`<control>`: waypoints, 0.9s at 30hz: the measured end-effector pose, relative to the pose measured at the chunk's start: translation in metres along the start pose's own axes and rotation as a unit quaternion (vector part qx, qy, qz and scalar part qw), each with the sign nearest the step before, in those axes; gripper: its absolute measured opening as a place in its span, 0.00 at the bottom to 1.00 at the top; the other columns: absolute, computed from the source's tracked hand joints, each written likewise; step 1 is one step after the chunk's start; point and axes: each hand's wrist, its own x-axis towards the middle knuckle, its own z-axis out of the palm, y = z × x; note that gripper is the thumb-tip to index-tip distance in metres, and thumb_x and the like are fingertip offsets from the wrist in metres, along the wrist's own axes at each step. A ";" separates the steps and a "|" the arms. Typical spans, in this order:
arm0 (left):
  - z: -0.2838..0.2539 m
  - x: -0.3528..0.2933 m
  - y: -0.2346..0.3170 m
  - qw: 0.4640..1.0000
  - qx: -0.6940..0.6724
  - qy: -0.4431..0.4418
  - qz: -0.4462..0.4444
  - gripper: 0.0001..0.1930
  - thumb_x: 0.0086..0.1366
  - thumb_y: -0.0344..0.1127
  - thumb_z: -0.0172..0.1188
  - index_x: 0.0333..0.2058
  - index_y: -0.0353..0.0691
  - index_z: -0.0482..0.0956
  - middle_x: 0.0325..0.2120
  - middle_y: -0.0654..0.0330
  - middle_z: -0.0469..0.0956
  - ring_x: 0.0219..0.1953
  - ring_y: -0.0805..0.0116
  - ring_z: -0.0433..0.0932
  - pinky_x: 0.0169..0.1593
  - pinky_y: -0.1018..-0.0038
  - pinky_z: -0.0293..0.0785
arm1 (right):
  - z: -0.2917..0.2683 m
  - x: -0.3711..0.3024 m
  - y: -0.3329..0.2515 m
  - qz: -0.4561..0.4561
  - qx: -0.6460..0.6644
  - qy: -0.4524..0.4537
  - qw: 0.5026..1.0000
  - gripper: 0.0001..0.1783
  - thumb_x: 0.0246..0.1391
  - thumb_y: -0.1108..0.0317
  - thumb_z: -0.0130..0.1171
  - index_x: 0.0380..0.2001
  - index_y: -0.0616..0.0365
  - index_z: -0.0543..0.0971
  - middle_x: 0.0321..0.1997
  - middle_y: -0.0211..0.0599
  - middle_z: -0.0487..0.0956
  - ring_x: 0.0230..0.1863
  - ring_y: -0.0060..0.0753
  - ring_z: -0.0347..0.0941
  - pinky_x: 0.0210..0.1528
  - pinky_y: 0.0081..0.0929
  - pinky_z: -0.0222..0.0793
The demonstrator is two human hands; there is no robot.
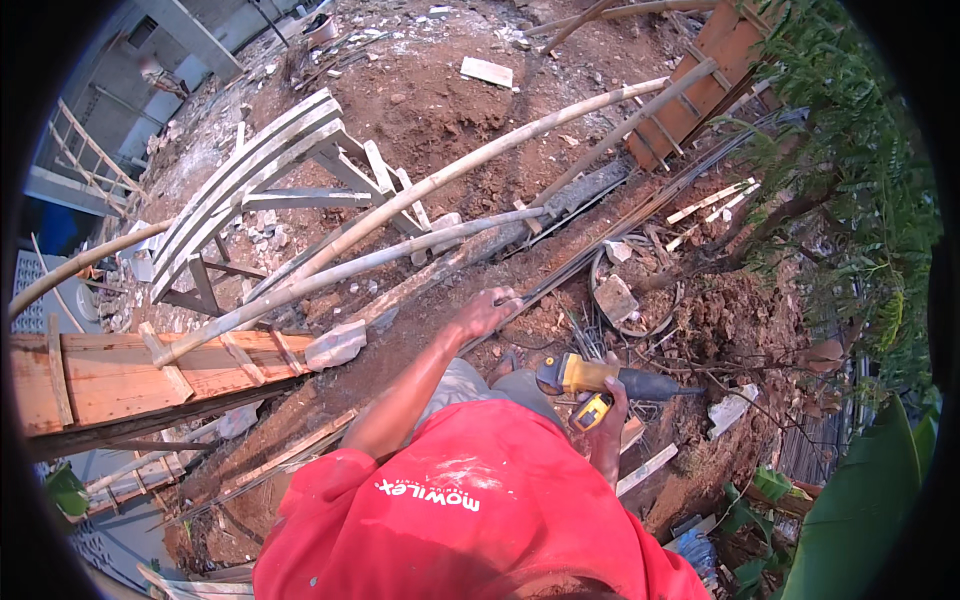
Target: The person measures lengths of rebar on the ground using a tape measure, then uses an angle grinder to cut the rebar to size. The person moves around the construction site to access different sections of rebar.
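Grinder (584, 375) is held in my right fingers (616, 400); my left fingers (507, 299) meet long rods (585, 260), grip unclear; no finished cut shows.

The left hand (490, 310) rests on the near stretch of some rods (600, 246) running far right, the right hand (612, 405) grips a grinder (588, 376) nearer and rightward, and beyond a pole (350, 269) a bench (240, 185) stands far left.

From here I see matt plastic on the yellow-and-black handheld power tool (588, 375), dull metal on the long thin rods (572, 267), smooth-looking wood on the left orange-brown panel (110, 366), and soft matt cloth on the red shirt (430, 535).
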 end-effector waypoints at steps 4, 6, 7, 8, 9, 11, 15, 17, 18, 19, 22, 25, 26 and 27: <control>-0.001 0.019 0.140 0.975 0.088 -0.155 0.134 0.31 0.69 0.63 0.55 0.58 0.44 0.79 0.58 0.48 0.77 0.60 0.46 0.75 0.65 0.55 0.69 | 0.006 0.018 -0.028 -0.069 -0.123 -0.045 0.989 0.52 0.50 0.65 0.60 0.76 0.56 0.49 0.55 0.48 0.78 0.26 0.29 0.80 0.27 0.23 0.80; 0.009 0.023 0.162 0.955 0.119 -0.203 0.182 0.24 0.70 0.56 0.56 0.56 0.48 0.80 0.54 0.48 0.80 0.58 0.48 0.77 0.62 0.54 0.71 | 0.005 0.025 -0.032 -0.066 -0.163 -0.054 0.983 0.56 0.48 0.65 0.60 0.77 0.56 0.44 0.54 0.50 0.77 0.33 0.33 0.81 0.28 0.22 0.81; 0.010 0.020 0.181 0.941 0.148 -0.241 0.186 0.23 0.70 0.54 0.56 0.55 0.46 0.80 0.52 0.47 0.80 0.56 0.47 0.78 0.61 0.54 0.71 | 0.008 0.022 -0.036 -0.078 -0.165 -0.039 0.982 0.56 0.47 0.66 0.61 0.77 0.56 0.44 0.52 0.48 0.78 0.33 0.32 0.81 0.29 0.22 0.80; 0.009 0.015 0.184 0.934 0.181 -0.255 0.175 0.22 0.70 0.53 0.57 0.54 0.45 0.81 0.50 0.46 0.81 0.55 0.46 0.78 0.61 0.54 0.72 | 0.011 0.028 -0.034 -0.079 -0.168 -0.052 0.981 0.57 0.47 0.66 0.61 0.77 0.56 0.44 0.50 0.47 0.79 0.33 0.31 0.80 0.29 0.22 0.80; 0.021 0.016 0.175 0.931 0.182 -0.251 0.191 0.22 0.70 0.53 0.57 0.54 0.45 0.81 0.49 0.47 0.81 0.54 0.46 0.78 0.61 0.54 0.71 | 0.010 0.029 -0.034 -0.063 -0.173 -0.053 0.981 0.56 0.47 0.66 0.61 0.77 0.56 0.45 0.49 0.45 0.79 0.33 0.31 0.80 0.30 0.23 0.79; 0.049 0.031 0.154 0.919 0.192 -0.247 0.240 0.21 0.70 0.53 0.56 0.53 0.45 0.81 0.47 0.47 0.81 0.53 0.46 0.78 0.61 0.54 0.70 | 0.002 0.034 -0.035 -0.051 -0.180 -0.046 0.981 0.56 0.46 0.66 0.62 0.77 0.57 0.48 0.46 0.42 0.80 0.31 0.29 0.79 0.31 0.23 0.77; 0.050 0.042 0.167 0.893 0.173 -0.262 0.322 0.19 0.70 0.52 0.56 0.51 0.47 0.82 0.47 0.50 0.79 0.55 0.49 0.76 0.63 0.56 0.68 | -0.014 0.038 -0.032 -0.022 -0.223 0.008 0.975 0.48 0.45 0.65 0.64 0.72 0.61 0.61 0.43 0.40 0.80 0.30 0.28 0.78 0.31 0.23 0.76; 0.044 0.062 0.165 0.884 0.155 -0.275 0.344 0.19 0.70 0.52 0.56 0.50 0.47 0.82 0.47 0.51 0.79 0.55 0.50 0.76 0.62 0.56 0.68 | -0.031 0.053 -0.014 -0.014 -0.216 0.027 0.976 0.38 0.45 0.65 0.64 0.62 0.63 0.70 0.43 0.41 0.80 0.29 0.31 0.78 0.31 0.24 0.76; 0.043 0.075 0.164 0.874 0.145 -0.290 0.363 0.20 0.69 0.52 0.57 0.50 0.48 0.82 0.47 0.52 0.79 0.54 0.50 0.76 0.62 0.56 0.68 | -0.047 0.062 0.000 -0.002 -0.202 0.041 0.979 0.37 0.45 0.65 0.64 0.61 0.63 0.70 0.44 0.42 0.80 0.29 0.31 0.78 0.31 0.24 0.76; 0.048 0.090 0.154 0.876 0.125 -0.278 0.374 0.17 0.68 0.50 0.60 0.48 0.49 0.83 0.46 0.55 0.80 0.54 0.52 0.77 0.62 0.56 0.66 | -0.064 0.070 0.014 0.010 -0.187 0.055 0.981 0.37 0.45 0.66 0.64 0.61 0.63 0.70 0.45 0.43 0.80 0.29 0.32 0.79 0.31 0.24 0.76; 0.033 0.142 0.114 0.871 0.124 -0.300 0.369 0.14 0.66 0.47 0.63 0.45 0.49 0.84 0.45 0.58 0.80 0.53 0.54 0.77 0.63 0.56 0.65 | -0.051 0.101 0.045 -0.051 -0.142 0.080 0.985 0.38 0.45 0.66 0.64 0.61 0.62 0.67 0.49 0.46 0.80 0.30 0.33 0.79 0.31 0.25 0.78; 0.020 0.196 0.033 0.872 0.124 -0.208 0.426 0.11 0.64 0.44 0.65 0.40 0.46 0.84 0.42 0.58 0.80 0.51 0.55 0.77 0.63 0.56 0.65 | -0.022 0.144 0.072 -0.114 -0.115 0.061 0.985 0.38 0.44 0.69 0.64 0.61 0.61 0.66 0.51 0.47 0.79 0.32 0.34 0.79 0.34 0.30 0.80; 0.013 0.216 0.010 0.888 0.109 -0.235 0.381 0.12 0.63 0.42 0.66 0.41 0.44 0.84 0.42 0.57 0.81 0.51 0.53 0.78 0.61 0.56 0.68 | -0.020 0.162 0.087 -0.153 -0.121 0.056 0.979 0.39 0.43 0.68 0.65 0.61 0.60 0.65 0.52 0.48 0.78 0.36 0.37 0.80 0.34 0.30 0.81; 0.004 0.235 -0.017 0.893 0.087 -0.239 0.371 0.13 0.64 0.43 0.65 0.42 0.42 0.84 0.44 0.55 0.81 0.50 0.53 0.79 0.59 0.58 0.72 | -0.026 0.186 0.113 -0.190 -0.094 0.057 0.976 0.40 0.43 0.67 0.65 0.61 0.59 0.64 0.52 0.48 0.77 0.38 0.39 0.81 0.33 0.30 0.81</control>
